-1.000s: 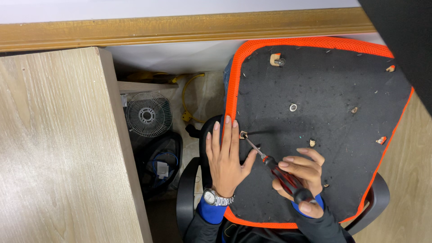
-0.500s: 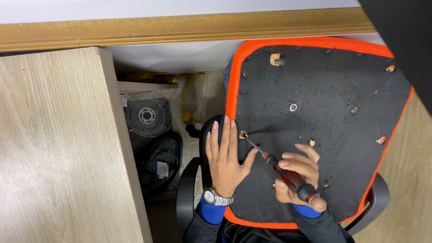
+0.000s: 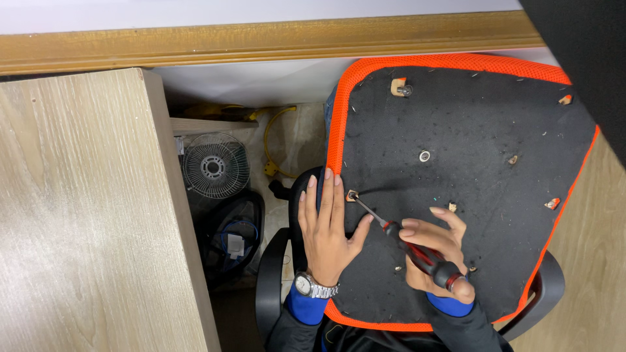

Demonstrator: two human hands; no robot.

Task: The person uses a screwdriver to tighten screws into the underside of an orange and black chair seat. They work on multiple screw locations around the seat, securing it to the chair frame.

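My left hand [image 3: 329, 231] lies flat and open on the black underside of the chair seat [image 3: 469, 130], fingers straight, just like a moment ago. My right hand [image 3: 437, 251] is wrapped tight around the red and black handle of the screwdriver [image 3: 407, 242]. Its thin metal tip sits in the screw hole [image 3: 353, 195] near the orange edge, right beside my left fingertips. Since the earlier picture, my right hand has turned a little on the handle. The tip stayed in the same hole.
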